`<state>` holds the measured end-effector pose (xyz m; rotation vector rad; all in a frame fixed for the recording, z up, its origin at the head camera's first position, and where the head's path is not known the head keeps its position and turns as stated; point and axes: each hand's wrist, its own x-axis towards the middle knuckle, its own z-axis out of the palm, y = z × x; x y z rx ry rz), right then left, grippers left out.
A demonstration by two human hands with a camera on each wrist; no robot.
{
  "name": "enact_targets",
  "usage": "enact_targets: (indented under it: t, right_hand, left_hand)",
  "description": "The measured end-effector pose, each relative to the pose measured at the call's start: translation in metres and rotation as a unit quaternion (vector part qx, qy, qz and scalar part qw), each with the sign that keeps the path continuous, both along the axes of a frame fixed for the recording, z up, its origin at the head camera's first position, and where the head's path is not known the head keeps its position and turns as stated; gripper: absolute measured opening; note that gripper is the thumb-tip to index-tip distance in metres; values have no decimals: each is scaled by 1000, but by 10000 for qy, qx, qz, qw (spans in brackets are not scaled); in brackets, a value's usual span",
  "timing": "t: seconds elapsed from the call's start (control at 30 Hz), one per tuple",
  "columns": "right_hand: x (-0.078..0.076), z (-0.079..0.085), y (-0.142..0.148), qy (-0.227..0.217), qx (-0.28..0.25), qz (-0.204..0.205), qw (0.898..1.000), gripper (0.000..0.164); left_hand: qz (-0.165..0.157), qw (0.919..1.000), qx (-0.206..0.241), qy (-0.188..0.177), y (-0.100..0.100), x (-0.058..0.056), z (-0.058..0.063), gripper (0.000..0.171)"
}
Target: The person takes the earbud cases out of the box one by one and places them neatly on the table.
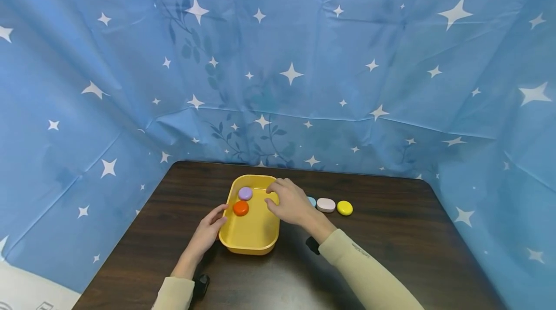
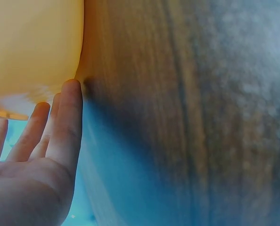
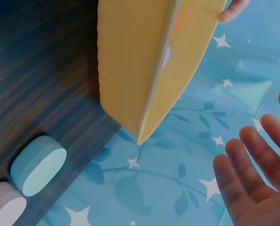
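Note:
A yellow rectangular tray (image 1: 252, 232) sits on the dark table, holding a purple round piece (image 1: 245, 193) and an orange-red round piece (image 1: 241, 208) on its left side. My left hand (image 1: 205, 235) touches the tray's left edge; in the left wrist view, straight fingers (image 2: 67, 122) rest against its outer wall. Over the tray's right rim is my right hand (image 1: 290, 202), fingers loosely bent. The right wrist view shows that hand (image 3: 260, 179) holding nothing. Just right of it lies a light blue oval piece (image 1: 312, 202), partly hidden by the hand in the head view.
Beside the blue piece, in a row on the table, are a pale pink oval piece (image 1: 326, 205) and a yellow round piece (image 1: 345, 208). A blue curtain with white stars (image 1: 304, 49) hangs behind the table (image 1: 391, 242).

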<state>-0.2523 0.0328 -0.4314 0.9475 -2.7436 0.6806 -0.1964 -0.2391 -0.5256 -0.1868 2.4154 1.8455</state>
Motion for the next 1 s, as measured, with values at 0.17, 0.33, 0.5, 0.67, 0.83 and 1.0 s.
enact_targets:
  t: [0.17, 0.33, 0.5, 0.67, 0.83, 1.0]
  right_hand:
    - [-4, 0, -8, -129, 103, 40, 9999, 23]
    - [-8, 2, -15, -39, 183, 148, 9997, 25]
    - [-12, 4, -22, -34, 235, 233, 9994, 27]
    - [-17, 5, -30, -86, 309, 242, 9992, 27]
    - [-23, 7, -40, -78, 416, 196, 9989, 27]
    - [-28, 8, -48, -75, 465, 111, 9988, 27]
  left_hand:
    - [29, 10000, 16, 5, 1, 0, -1, 42]
    - [42, 10000, 19, 46, 2, -1, -1, 42]
    - [47, 9999, 90, 41, 1, -1, -1, 42]
    - [-2, 10000, 64, 52, 0, -3, -1, 43]
    - [-15, 10000, 53, 42, -1, -4, 2, 43]
    - [-21, 10000, -17, 8, -1, -6, 2, 43]
